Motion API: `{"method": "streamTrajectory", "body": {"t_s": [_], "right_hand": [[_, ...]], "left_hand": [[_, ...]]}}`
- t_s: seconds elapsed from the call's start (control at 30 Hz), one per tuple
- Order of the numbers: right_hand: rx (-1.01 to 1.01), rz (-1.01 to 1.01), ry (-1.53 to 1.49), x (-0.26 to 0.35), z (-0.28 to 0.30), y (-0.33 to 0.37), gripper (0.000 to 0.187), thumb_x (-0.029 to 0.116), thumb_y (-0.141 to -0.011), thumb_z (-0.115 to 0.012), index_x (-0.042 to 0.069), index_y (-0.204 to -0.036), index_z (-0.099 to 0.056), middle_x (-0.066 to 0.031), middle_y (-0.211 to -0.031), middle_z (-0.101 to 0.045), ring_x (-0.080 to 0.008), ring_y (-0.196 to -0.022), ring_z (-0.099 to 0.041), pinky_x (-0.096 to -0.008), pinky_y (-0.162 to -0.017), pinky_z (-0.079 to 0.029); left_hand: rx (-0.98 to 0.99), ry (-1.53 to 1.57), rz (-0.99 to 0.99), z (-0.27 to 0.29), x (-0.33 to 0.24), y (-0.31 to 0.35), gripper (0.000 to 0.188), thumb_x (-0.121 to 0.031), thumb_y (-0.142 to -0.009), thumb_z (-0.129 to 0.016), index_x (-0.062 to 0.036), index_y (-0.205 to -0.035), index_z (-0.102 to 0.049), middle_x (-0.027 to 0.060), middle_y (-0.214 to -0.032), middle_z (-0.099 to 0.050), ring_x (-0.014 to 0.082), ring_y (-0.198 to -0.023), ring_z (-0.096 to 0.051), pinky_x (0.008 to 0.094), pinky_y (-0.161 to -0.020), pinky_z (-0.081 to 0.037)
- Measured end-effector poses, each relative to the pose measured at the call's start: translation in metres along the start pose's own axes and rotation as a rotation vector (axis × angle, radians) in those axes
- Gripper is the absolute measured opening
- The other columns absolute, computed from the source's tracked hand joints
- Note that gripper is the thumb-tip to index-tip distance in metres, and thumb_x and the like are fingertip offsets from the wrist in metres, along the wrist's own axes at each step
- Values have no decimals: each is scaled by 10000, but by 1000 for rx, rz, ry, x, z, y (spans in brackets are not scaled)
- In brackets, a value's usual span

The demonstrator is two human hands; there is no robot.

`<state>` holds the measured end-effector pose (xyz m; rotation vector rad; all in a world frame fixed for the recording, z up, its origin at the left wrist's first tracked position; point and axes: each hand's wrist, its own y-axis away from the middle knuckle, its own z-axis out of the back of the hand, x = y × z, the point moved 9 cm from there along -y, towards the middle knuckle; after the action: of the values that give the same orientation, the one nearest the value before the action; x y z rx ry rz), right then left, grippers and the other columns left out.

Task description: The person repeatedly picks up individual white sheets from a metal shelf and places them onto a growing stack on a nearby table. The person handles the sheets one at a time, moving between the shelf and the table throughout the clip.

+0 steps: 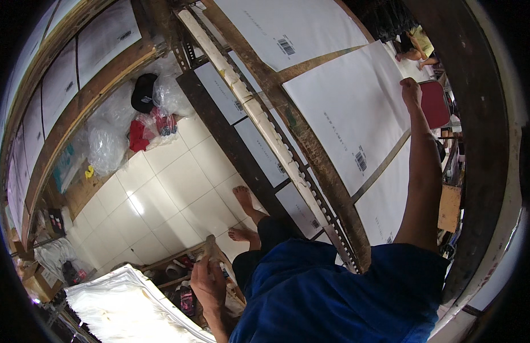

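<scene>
My right arm stretches far across a long slanted table, and my right hand (411,94) is closed at the far right edge of a large white sheet (339,117). The sheet lies on the table's brown surface and bends up slightly along its far edge. Low in front of me, beside a stack of white sheets, my left hand (209,286) has its fingers curled. A small greyish-brown piece (209,244) shows just beyond those fingertips; its kind is unclear.
Other printed white sheets (288,28) lie along the table, whose metal rail (259,108) runs beside me. Below left is a bright stack of white sheets (127,303). Clear plastic bags (107,143) lie by the tiled floor (179,194). A person (413,51) is at the far right.
</scene>
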<state>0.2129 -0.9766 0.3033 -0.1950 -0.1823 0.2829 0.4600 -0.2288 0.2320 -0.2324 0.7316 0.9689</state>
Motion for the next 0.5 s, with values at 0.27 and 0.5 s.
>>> {"method": "streamTrajectory", "body": {"t_s": [0.27,0.5], "right_hand": [[-215,99,93,3,9,4,162,173,-875,-542,115,-925,-684,-83,-960,-689,-255,-911,-650,-363,-819,-495],[-306,217,-607,139,1,85,175,143,-916,-538,25,-993,-643,-101,-1018,-665,-219,-946,-630,-335,-868,-487]], "left_hand": [[-2,54,41,3,-2,7,215,-19,-815,-606,12,-1028,-594,182,-798,-595,359,-695,-595,415,-601,-478],[-164,19,58,45,-13,18,249,-3,-791,-615,0,-1040,-601,172,-804,-603,346,-695,-601,411,-625,-484]]}}
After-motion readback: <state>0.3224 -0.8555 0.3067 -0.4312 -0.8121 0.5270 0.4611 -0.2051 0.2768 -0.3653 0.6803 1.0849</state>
